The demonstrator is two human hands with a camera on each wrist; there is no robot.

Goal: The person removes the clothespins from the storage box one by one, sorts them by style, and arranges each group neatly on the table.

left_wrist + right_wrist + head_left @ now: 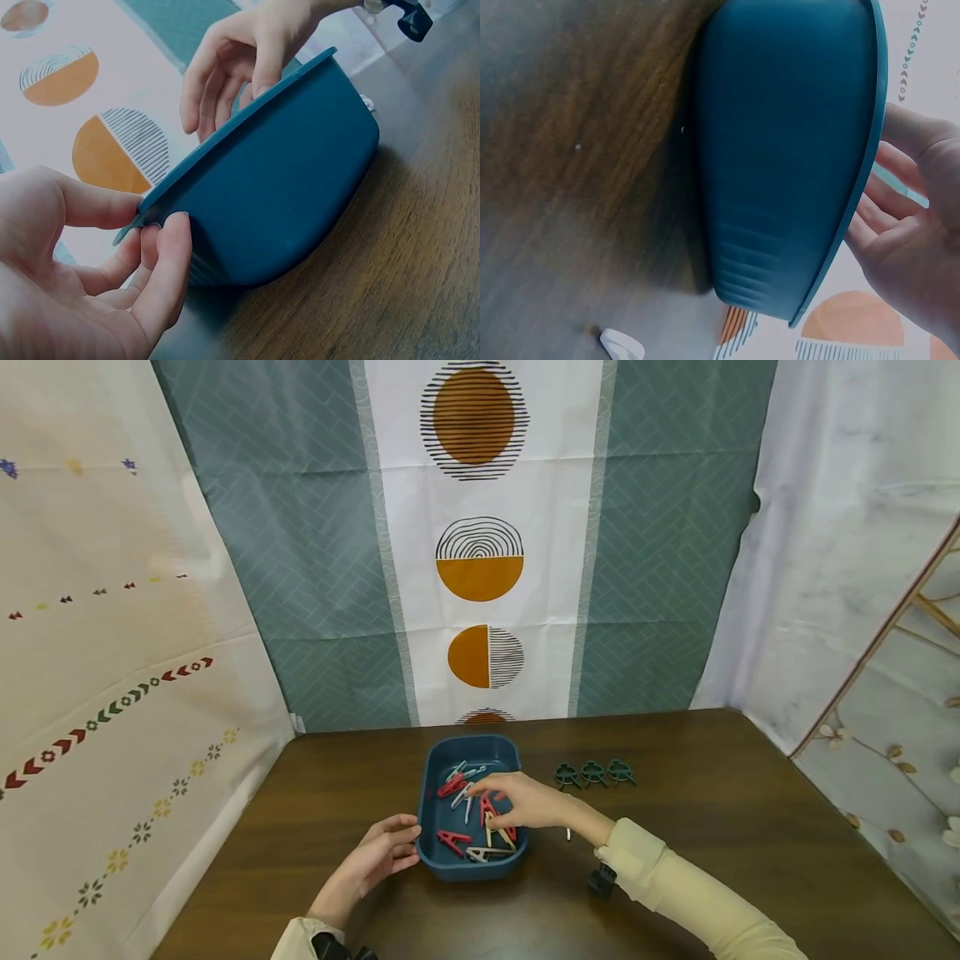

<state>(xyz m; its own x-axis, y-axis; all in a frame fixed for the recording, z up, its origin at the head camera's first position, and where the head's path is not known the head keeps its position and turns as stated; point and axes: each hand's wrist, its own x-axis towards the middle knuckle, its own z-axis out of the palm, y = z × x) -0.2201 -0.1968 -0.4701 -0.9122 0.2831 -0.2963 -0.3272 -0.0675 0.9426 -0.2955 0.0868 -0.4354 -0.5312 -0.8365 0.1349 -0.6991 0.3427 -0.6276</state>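
Observation:
A blue plastic tub [427,852] stands on the table, with several clothespins lying in it: red [453,841], pale blue, white and beige [501,831] ones. At its near left corner my left hand [381,852] holds the rim, the fingertips against the outer wall in the left wrist view. My right hand [528,802] reaches over the tub's right side, fingers pointing down inside. Its thumb and forefinger are spread apart above the clothespins, near a beige one. From the right wrist view, the tub wall [787,150] hides those fingertips and the clothespins.
Three dark green round clips [593,773] lie in a row on the brown table [675,827], right of the tub. A small white object [622,345] sits near the tub's right side. Patterned curtains [480,543] hang behind the table and at both sides.

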